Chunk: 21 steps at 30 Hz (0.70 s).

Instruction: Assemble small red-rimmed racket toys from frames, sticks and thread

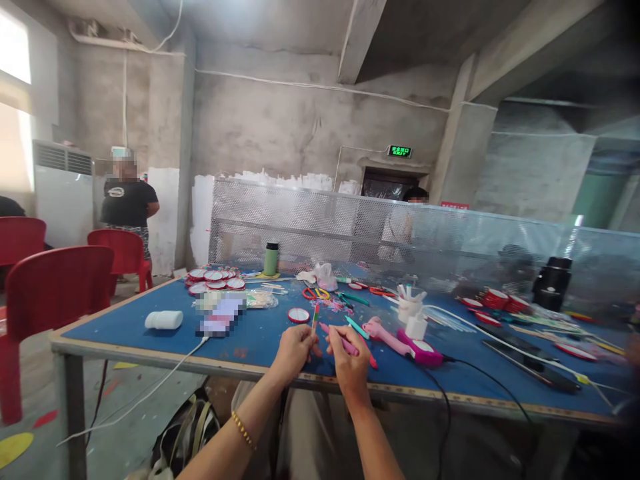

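At the near edge of the table, my left hand [294,348] is closed, its fingertips pinching a thin upright stick [315,316] with red and green bands at the top. Beside it, my right hand [349,357] grips a pink marker pen [349,347], whose tip points left toward the stick. Just beyond my hands lies a round white disc with a red rim [299,315]. A teal pen [357,327] lies past my right hand, and a red-tipped thing [373,361] shows beside it.
Red-rimmed discs [215,279] are piled at the back left. A white bottle [164,320], a phone [223,313], scissors [316,294], a cup of pens [411,305] and a pink corded tool [393,339] stand or lie around. A perforated metal screen [300,223] runs behind the table.
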Each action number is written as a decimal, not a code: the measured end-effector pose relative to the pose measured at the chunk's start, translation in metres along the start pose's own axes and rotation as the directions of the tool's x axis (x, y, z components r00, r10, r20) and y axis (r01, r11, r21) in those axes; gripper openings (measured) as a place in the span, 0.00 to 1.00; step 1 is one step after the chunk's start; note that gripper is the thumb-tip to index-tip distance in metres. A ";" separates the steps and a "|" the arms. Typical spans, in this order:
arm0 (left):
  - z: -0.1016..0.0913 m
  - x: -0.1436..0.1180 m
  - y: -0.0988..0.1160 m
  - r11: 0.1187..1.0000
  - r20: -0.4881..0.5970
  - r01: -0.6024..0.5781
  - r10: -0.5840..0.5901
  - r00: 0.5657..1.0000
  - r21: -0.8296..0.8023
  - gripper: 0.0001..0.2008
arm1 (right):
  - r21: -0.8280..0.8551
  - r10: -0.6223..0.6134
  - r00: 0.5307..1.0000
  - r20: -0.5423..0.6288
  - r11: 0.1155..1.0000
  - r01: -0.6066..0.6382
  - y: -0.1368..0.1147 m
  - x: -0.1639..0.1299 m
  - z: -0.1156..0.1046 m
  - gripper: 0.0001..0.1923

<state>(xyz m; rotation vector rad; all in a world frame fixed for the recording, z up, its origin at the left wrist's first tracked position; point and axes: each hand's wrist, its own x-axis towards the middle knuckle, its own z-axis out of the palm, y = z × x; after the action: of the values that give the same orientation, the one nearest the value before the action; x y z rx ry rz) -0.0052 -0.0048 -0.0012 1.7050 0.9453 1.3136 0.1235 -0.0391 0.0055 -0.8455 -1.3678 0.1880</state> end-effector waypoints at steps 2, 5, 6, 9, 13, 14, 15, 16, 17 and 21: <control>0.000 0.000 0.000 1.000 0.001 0.000 0.000 1.000 -0.004 0.13 | 0.001 0.004 1.000 0.003 1.000 -0.004 0.000 0.000 0.000 0.13; 0.000 0.000 -0.002 1.000 -0.001 -0.004 0.004 1.000 -0.002 0.13 | 0.015 -0.010 0.999 0.041 1.000 0.010 -0.002 0.001 0.000 0.13; 0.000 0.001 -0.002 1.000 -0.002 -0.005 0.005 1.000 -0.001 0.13 | 0.017 -0.018 0.999 0.052 1.000 0.017 -0.002 0.001 0.001 0.13; 0.000 0.001 -0.002 1.000 0.002 -0.006 0.006 1.000 0.000 0.13 | 0.008 -0.033 0.997 0.073 0.999 0.032 -0.004 0.002 0.001 0.12; 0.000 0.000 0.000 1.000 0.003 0.000 0.000 1.000 0.006 0.13 | -0.007 -0.029 0.998 0.049 1.000 0.029 -0.005 0.002 0.001 0.12; -0.001 0.000 0.000 1.000 0.002 0.003 -0.003 1.000 0.008 0.12 | -0.010 -0.027 0.999 0.031 1.000 0.028 -0.005 0.002 0.001 0.12; -0.001 0.000 0.001 1.000 0.003 0.006 -0.006 1.000 0.008 0.12 | -0.014 -0.026 1.000 0.013 1.000 0.026 -0.005 0.001 0.000 0.12; -0.001 -0.001 0.001 1.000 0.003 0.009 -0.009 1.000 0.005 0.12 | -0.018 -0.023 1.000 0.001 1.000 0.023 -0.004 0.001 0.000 0.12; -0.001 -0.001 0.001 1.000 0.004 0.010 -0.010 1.000 0.000 0.12 | -0.021 -0.019 1.000 -0.002 1.000 0.019 -0.004 0.000 -0.001 0.13; 0.000 -0.001 0.001 1.000 -0.003 0.002 -0.002 1.000 -0.017 0.12 | -0.014 -0.021 0.999 0.041 1.000 0.021 -0.005 -0.001 -0.002 0.13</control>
<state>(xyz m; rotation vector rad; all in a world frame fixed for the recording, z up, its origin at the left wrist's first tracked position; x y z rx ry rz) -0.0053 -0.0057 -0.0010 1.6891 0.9344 1.3204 0.1231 -0.0434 0.0078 -0.8433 -1.4175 0.1800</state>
